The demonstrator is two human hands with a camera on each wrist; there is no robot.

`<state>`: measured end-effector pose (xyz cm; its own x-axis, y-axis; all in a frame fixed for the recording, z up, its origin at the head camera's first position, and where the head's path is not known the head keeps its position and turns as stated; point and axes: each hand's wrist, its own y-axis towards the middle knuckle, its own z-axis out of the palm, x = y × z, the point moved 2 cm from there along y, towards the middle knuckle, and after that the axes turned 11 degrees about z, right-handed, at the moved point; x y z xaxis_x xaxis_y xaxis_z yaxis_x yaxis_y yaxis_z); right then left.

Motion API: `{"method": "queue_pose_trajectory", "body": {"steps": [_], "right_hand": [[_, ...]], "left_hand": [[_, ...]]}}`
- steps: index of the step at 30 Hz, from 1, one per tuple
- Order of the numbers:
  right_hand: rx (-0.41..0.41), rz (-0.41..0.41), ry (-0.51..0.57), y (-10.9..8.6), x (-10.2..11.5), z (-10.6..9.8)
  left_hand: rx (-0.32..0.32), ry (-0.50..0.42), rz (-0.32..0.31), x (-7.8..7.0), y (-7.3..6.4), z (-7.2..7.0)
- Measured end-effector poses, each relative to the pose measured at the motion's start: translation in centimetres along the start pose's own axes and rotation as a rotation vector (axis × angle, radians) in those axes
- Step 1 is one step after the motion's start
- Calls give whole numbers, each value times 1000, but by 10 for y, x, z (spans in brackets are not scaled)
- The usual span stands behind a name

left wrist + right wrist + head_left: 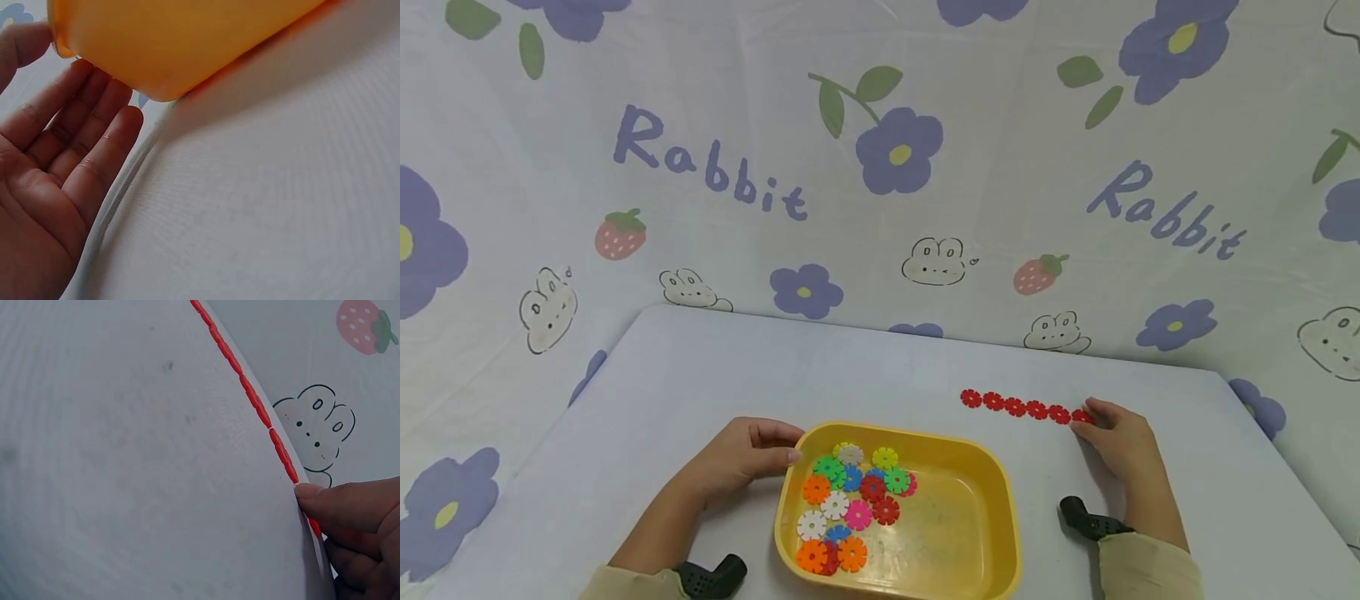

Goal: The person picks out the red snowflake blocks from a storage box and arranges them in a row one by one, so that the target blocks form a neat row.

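My left hand (741, 458) grips the left rim of a yellow plastic tray (992, 500). In the left wrist view, the thumb lies at the rim and the fingers (94, 119) are under it, against the outer wall. Several red snowflake discs (1015, 407) lie in a straight line on the table, right of the tray and behind it. At the right end of this line my right hand (1123, 437) pinches the last red disc (314, 526) between thumb and fingers, partly hiding it. Seen edge-on in the right wrist view, the row (254, 400) runs up and left from the thumb.
Loose snowflake discs in white, orange (817, 489), green, blue, pink, yellow and red fill the tray's left half. The white table (700, 358) ends at a printed cloth backdrop (850, 233) close behind the row. A black wrist device (1090, 521) sits at each sleeve.
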<state>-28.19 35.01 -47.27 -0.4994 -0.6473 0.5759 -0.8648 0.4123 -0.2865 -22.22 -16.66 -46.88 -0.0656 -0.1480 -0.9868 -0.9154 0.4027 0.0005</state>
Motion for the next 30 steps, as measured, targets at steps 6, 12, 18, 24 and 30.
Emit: {"method": "queue_pose_trajectory", "body": {"steps": [6, 12, 18, 24, 30], "right_hand": [[-16, -6, -48, -1, -1, -3], [-13, 12, -34, -3, 2, -4], [-18, -11, -28, -3, 4, -2], [-24, -14, -24, -1, 3, -1], [-16, 6, -27, -2, 1, -3]], "left_hand": [[6, -3, 1, -1, 0, 0], [15, -24, 3, -1, 0, 0], [11, -26, 3, 0, 0, -1], [9, -18, 1, 0, -1, -1], [10, 3, 14, -2, 0, -1]]}}
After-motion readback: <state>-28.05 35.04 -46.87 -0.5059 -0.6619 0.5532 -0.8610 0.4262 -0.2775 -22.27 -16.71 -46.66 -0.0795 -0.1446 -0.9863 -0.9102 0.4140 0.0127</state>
